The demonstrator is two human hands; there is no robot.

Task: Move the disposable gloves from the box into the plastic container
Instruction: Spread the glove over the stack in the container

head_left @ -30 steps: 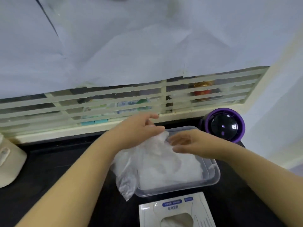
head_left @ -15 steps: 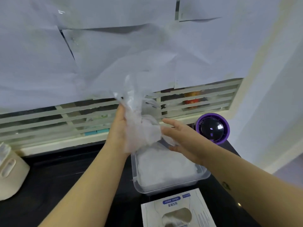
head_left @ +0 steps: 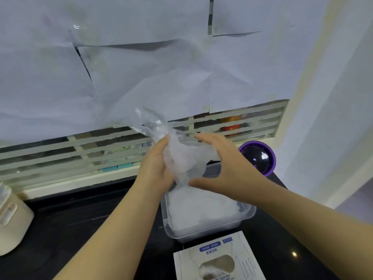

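Partly, crumpled gloves (head_left: 178, 158) hide the left hand (head_left: 153, 171); the box (head_left: 218, 256) is cropped.

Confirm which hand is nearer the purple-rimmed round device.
Right. The right hand sits just beside the purple-rimmed round device, between it and the glove bundle. The left hand grips that bundle on its far side, farther away.

Bare worktop (head_left: 80, 223) lies open on my left, out to the cream appliance (head_left: 12, 217) at its edge. On the right it is crowded: the container (head_left: 201, 236), heaped with gloves (head_left: 201, 207), the box (head_left: 214, 257) just before it, a purple gadget (head_left: 257, 158) behind its right corner.
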